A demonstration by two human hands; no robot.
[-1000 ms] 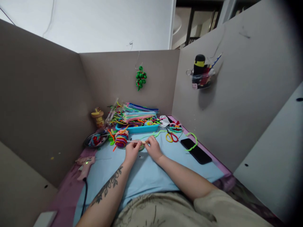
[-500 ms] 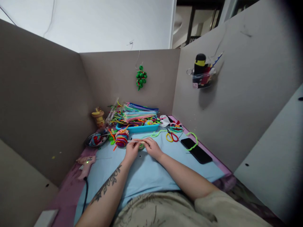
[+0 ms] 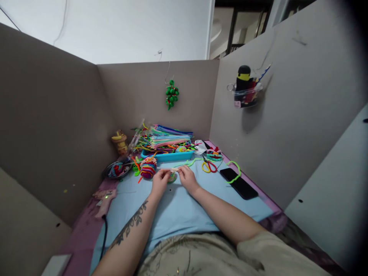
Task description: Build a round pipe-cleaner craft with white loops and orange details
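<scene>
My left hand [image 3: 161,179] and my right hand [image 3: 187,178] are raised over the middle of the blue cloth [image 3: 184,212], fingertips pinched. Between them runs a small pale strip [image 3: 174,170], one end in each hand; its exact kind is too small to make out. Just below it is a round greenish object [image 3: 172,178], partly covered by my left fingers. To the left of my left hand sits a striped multicoloured pipe-cleaner piece [image 3: 148,168]. Beyond my right hand lie scissors [image 3: 209,166] with red and yellow handles and a bright green pipe cleaner [image 3: 189,163].
At the back, a blue tray [image 3: 169,156] bears piled pipe cleaners [image 3: 171,141]. A black phone [image 3: 240,184] lies right. On the left are a pink glue gun [image 3: 105,201] with its cord and a dark bowl [image 3: 117,169]. Grey partitions [image 3: 155,88] enclose the table.
My hands have moved slightly apart, the right one to the right. More of the pale strip and the round greenish object shows between them.
</scene>
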